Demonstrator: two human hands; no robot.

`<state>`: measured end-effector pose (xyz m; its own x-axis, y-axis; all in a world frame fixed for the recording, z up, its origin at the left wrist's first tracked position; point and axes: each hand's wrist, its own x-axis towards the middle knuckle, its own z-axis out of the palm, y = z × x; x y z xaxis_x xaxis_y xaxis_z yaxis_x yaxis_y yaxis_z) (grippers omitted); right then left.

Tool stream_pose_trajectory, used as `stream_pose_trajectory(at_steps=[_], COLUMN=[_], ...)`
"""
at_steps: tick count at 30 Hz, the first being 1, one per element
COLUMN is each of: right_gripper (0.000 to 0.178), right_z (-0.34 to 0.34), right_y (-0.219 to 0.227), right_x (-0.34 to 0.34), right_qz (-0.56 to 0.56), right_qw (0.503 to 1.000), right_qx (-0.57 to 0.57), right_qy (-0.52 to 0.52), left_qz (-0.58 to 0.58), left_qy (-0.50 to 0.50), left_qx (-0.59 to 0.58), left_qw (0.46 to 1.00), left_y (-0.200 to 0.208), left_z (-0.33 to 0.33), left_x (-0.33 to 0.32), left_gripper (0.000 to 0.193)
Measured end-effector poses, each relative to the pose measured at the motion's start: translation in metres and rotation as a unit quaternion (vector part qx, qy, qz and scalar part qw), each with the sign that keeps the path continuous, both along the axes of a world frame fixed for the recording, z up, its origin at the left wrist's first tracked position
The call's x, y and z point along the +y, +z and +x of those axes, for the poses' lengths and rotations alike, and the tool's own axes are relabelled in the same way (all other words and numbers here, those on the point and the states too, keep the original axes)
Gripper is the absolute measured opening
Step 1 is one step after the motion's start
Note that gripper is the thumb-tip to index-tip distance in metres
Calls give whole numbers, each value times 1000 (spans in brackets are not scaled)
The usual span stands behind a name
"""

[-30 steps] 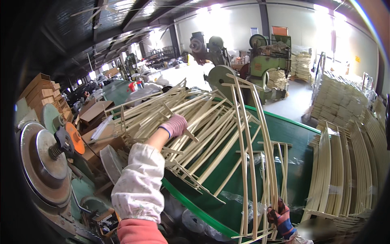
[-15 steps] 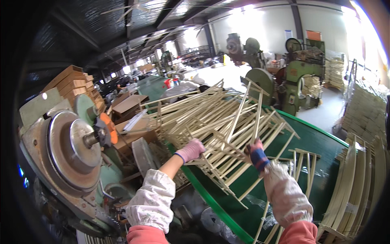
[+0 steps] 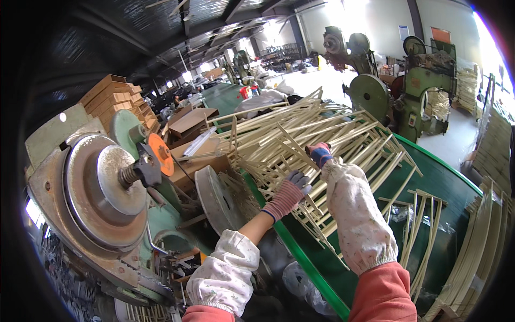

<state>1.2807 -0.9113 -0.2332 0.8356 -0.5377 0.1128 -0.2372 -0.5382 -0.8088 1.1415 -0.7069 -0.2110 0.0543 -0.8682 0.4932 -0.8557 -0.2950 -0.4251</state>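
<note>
A tangled pile of long cream-coloured frames (image 3: 268, 134), made of thin bars joined by crosspieces, lies across a green conveyor belt (image 3: 396, 180). My left hand (image 3: 287, 197), in a pink striped glove with grey fingers, reaches over the pile's near edge, its fingers stretched out against the bars. Farther in and to the right, my right hand (image 3: 320, 154), in a pink and blue glove, is closed around a cream frame (image 3: 291, 140) whose bar slants up to the left. The rest of that frame merges with the pile.
At left stands a machine with a big rusty wheel (image 3: 102, 190) and an orange disc (image 3: 161, 154). Cardboard boxes (image 3: 110, 96) are stacked behind it. Separate frames (image 3: 416, 231) lie right on the belt, with stacked cream strips (image 3: 475, 252) beyond. Green presses (image 3: 424, 91) stand at the back.
My right hand has moved left and farther in, and the raised frame it held has come down. My left hand has shifted right and nearer. The whole view has turned slightly left.
</note>
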Motion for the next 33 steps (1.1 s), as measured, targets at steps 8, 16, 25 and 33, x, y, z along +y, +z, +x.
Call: stream_pose_trajectory(at_steps=[8,16,25,33], right_gripper=[51,53,85,62], right_z=[-80,-157,-271,-389], right_y=[34,12,-48,-68], right_x=[-31,-31,-9,26], right_qz=[27,214,-166,101], right_qw=[991,961,981,973], right_qx=[105,-27,30,-128], right_qy=[78,176,100,161], left_qz=[-81,73,147,192], left_qy=[113,173,56,55], left_qx=[13,23,65,19], left_qw=[990,982,985,980], left_y=[27,81,69,52], left_z=[-11,1,-32,-29], left_x=[-22,-84,-71,-76], left_gripper=[92,44,34,26])
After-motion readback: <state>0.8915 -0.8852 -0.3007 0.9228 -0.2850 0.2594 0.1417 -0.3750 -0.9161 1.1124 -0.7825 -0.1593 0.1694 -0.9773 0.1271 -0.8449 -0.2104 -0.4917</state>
